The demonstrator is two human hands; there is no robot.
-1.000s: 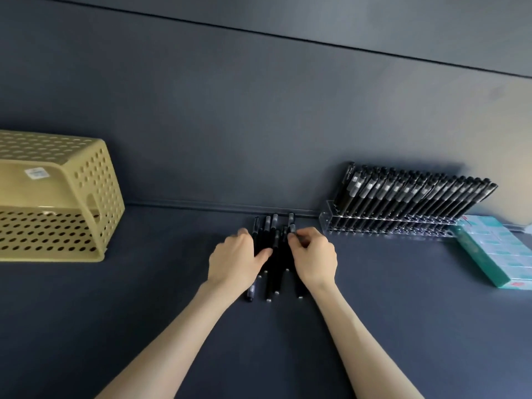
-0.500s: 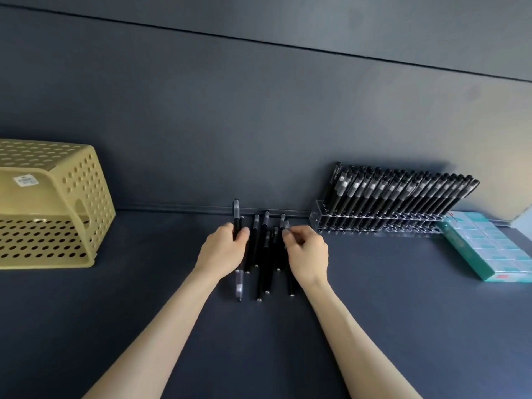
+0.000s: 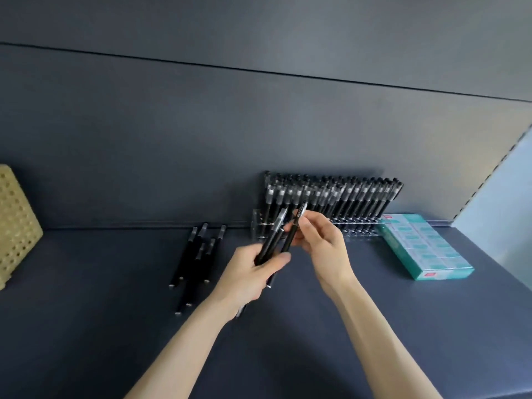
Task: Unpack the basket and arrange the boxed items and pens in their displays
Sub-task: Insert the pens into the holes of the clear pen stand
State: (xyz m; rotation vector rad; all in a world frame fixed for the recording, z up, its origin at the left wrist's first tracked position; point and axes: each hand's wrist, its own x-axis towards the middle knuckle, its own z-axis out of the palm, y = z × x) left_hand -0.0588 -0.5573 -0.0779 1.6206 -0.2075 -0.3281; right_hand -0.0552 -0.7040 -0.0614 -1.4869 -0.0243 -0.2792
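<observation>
My left hand (image 3: 250, 276) grips a small bunch of black pens (image 3: 272, 244), lifted off the dark shelf. My right hand (image 3: 322, 243) pinches one black pen (image 3: 294, 229) near its cap, just in front of the clear pen rack (image 3: 331, 203), which stands full of black pens against the back wall. Several loose black pens (image 3: 195, 257) lie on the shelf to the left of my hands. The yellow perforated basket (image 3: 15, 226) lies on its side at the far left edge.
A teal pack of boxed items (image 3: 423, 246) lies on the shelf right of the rack. A dark wall runs behind everything. A pale panel (image 3: 501, 214) closes the shelf at the right.
Both hands have risen from the pile of pens on the shelf. The left now holds a bunch, the right holds a single pen, and both have moved right toward the rack.
</observation>
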